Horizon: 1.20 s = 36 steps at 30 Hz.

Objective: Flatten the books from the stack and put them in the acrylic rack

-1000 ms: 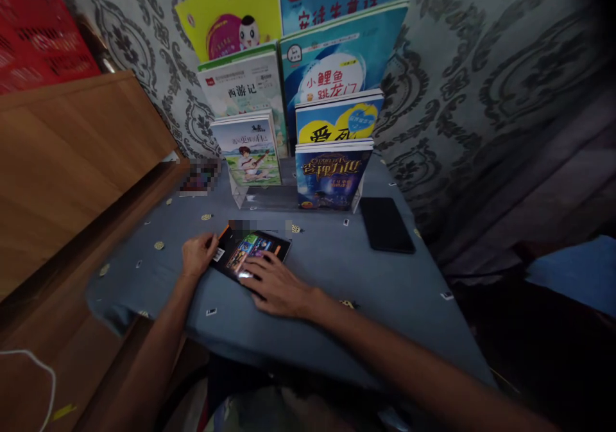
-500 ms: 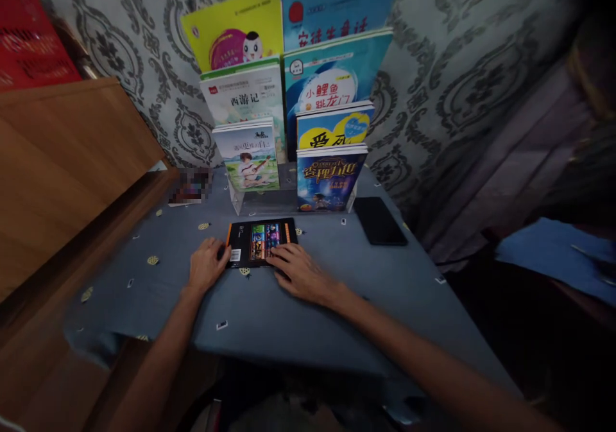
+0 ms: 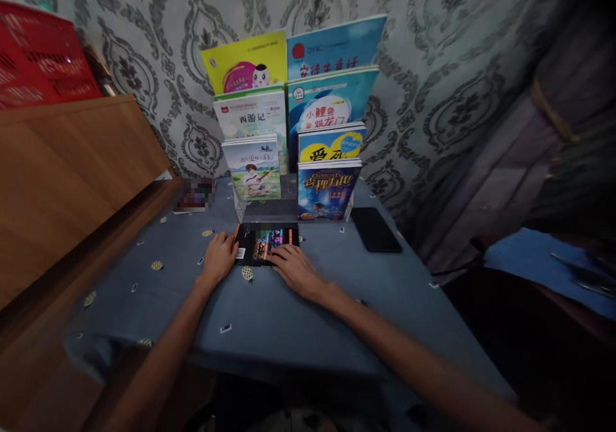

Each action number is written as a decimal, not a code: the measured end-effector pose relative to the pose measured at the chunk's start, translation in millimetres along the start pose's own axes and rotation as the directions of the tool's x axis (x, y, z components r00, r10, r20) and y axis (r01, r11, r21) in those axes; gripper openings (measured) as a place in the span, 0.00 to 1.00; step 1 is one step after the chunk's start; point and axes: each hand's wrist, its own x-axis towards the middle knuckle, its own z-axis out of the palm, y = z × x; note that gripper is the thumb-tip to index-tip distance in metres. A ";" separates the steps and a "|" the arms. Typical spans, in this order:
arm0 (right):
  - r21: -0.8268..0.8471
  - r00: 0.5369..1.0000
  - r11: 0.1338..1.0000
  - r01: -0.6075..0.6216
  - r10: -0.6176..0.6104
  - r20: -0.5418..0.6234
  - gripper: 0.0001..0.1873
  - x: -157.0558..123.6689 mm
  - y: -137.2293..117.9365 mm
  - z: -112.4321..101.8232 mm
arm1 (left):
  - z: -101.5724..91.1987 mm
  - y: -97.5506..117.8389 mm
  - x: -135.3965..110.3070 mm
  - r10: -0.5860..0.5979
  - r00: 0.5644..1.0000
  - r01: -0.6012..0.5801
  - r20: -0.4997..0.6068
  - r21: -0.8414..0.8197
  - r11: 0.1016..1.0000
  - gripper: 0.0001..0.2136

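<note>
A dark book (image 3: 244,236) with small colourful pictures, a barcode and an orange spine edge lies on the table just in front of the clear book rack (image 3: 267,211). My left hand (image 3: 220,257) is closed at the book's left edge, its fingers together against the spine side. Over the lower right part of the cover rests my right hand (image 3: 296,270), fingers stretched out and lying flat. Several books stand in tiers on the rack, among them a blue-purple book (image 3: 327,191) and a book with a guitar player (image 3: 255,172) in the lowest tier.
A black tablet or phone (image 3: 375,230) lies right of the rack. At the back left is a small blurred item (image 3: 195,196). A wooden cabinet (image 3: 81,181) with a red basket (image 3: 45,56) borders the left side. Blue cloth (image 3: 539,259) lies at the right.
The dark book has slid slightly away from me towards the rack, with both hands moving along with it. My view has tilted up a little, showing more wall.
</note>
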 end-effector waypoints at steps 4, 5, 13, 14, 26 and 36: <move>-0.007 0.999 0.999 -0.033 0.033 0.029 0.17 3.1 -1.5 -4.3 | -5.1 3.0 4.7 -0.007 0.999 0.006 0.034 0.030 1.000 0.15; -0.007 0.998 0.999 -0.037 0.037 0.041 0.17 4.4 -1.8 -6.2 | -7.2 4.3 5.1 -0.009 0.999 0.007 0.040 0.041 0.999 0.14; 0.010 0.983 0.983 -0.183 0.183 0.004 0.15 35.8 -2.2 -6.1 | -12.1 43.5 18.3 0.104 0.994 -0.104 0.038 -0.001 0.995 0.15; -0.001 0.979 0.979 -0.204 0.204 0.004 0.16 40.0 -1.6 -3.4 | -8.9 49.8 22.7 0.148 0.988 -0.146 0.040 -0.041 0.988 0.15; -0.058 0.891 0.889 -0.454 0.452 -0.036 0.26 25.7 48.8 -0.2 | 15.1 36.7 50.0 0.286 0.954 -0.261 0.089 -0.225 0.939 0.18; 0.018 0.885 0.888 -0.459 0.459 -0.079 0.25 16.7 67.7 0.5 | 26.9 8.6 48.4 0.177 0.981 -0.136 0.075 -0.378 0.916 0.19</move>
